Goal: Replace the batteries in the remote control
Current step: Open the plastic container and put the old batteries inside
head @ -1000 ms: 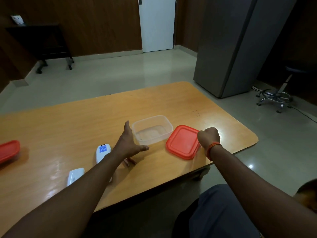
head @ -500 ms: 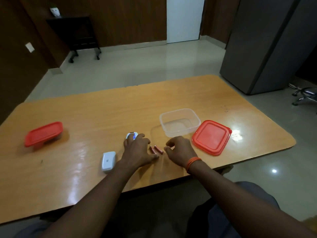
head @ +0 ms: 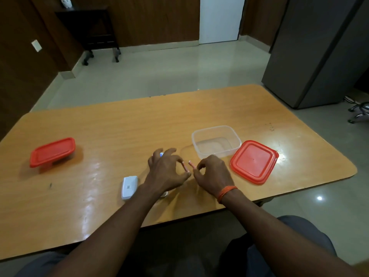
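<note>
The white battery cover (head: 129,187) lies nearest on the table (head: 99,196), just left of the left hand (head: 166,172), which pinches one battery (head: 184,167) and hides most of the remote (head: 161,154). The right hand (head: 212,174) pinches a second battery (head: 192,164). Beyond sit a clear tub (head: 216,141) and its red lid (head: 253,161).

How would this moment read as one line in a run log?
left hand: pinching battery | right hand: pinching second battery | clear tub: empty
</note>
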